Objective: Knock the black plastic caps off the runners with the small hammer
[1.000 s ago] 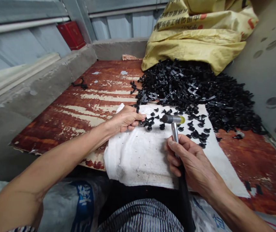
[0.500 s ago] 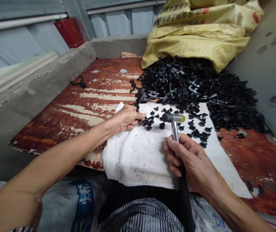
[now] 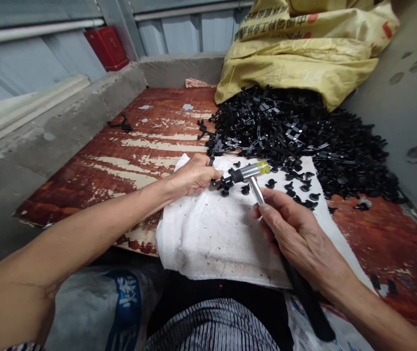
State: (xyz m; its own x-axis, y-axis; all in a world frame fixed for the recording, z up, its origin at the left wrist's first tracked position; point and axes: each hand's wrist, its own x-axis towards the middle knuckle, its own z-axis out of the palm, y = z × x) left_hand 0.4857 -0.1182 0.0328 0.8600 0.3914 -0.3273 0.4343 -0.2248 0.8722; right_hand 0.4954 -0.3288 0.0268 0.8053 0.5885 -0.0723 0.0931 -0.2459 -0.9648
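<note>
My left hand [image 3: 197,175] is closed on a small black plastic part [image 3: 226,183] over the white cloth [image 3: 211,239]; the fingers hide some of it. My right hand [image 3: 292,224] grips a mallet [image 3: 255,190] near the top of its metal shaft, its black handle slanting down to the right. The mallet head has one black face and one yellow face. Its black face is at the held part; I cannot tell whether they touch. Several small black knob-like pieces [image 3: 296,175] lie about on the cloth.
A large heap of black plastic parts [image 3: 267,122] lies behind the cloth, spilling from a yellow woven sack [image 3: 296,68]. One loose black part [image 3: 120,124] is at the left on the worn red-brown board [image 3: 120,165]. A red box [image 3: 106,48] stands on the concrete ledge.
The mallet has swung left and tilted, bringing its black face to the part in my left hand. My left hand has hardly moved.
</note>
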